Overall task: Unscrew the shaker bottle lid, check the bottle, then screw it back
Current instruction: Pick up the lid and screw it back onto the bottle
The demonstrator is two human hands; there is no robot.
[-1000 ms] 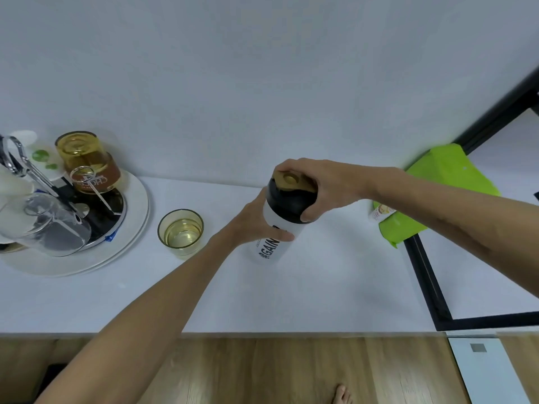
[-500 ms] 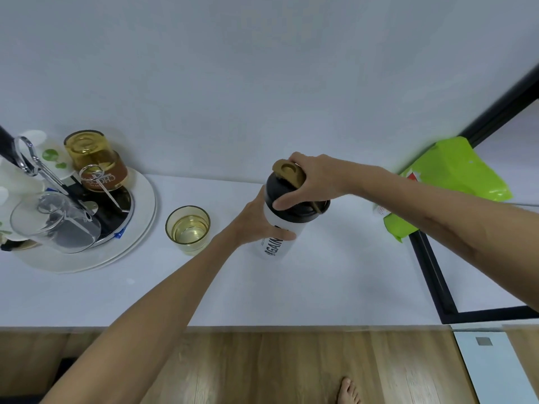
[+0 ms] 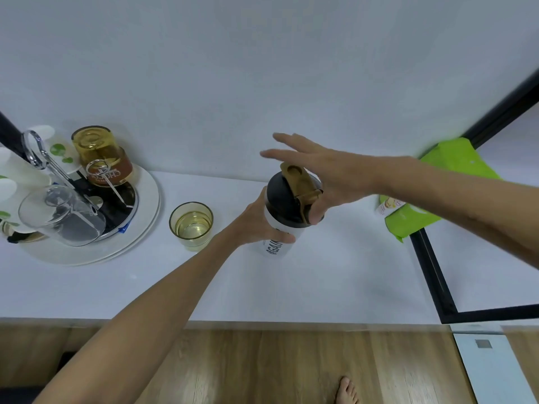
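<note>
A white shaker bottle (image 3: 275, 246) with black lettering stands on the white counter, a little right of centre. Its black lid (image 3: 284, 199) with a gold flip cap (image 3: 300, 177) sits on top. My left hand (image 3: 256, 223) is wrapped around the bottle's body just under the lid. My right hand (image 3: 320, 170) hovers over the lid with the fingers spread apart; only the thumb tip rests against the lid's right side.
A yellow glass (image 3: 191, 224) of liquid stands left of the bottle. Further left, a round tray (image 3: 145, 217) carries upturned glasses, a brown jar and a metal rack. A green pouch (image 3: 437, 188) lies at the right beside a black-framed panel (image 3: 431, 272). The counter's front edge runs above a wooden floor.
My right hand has let go of the lid and opened its fingers, lifting above it. My left hand still holds the bottle, which has stayed in place.
</note>
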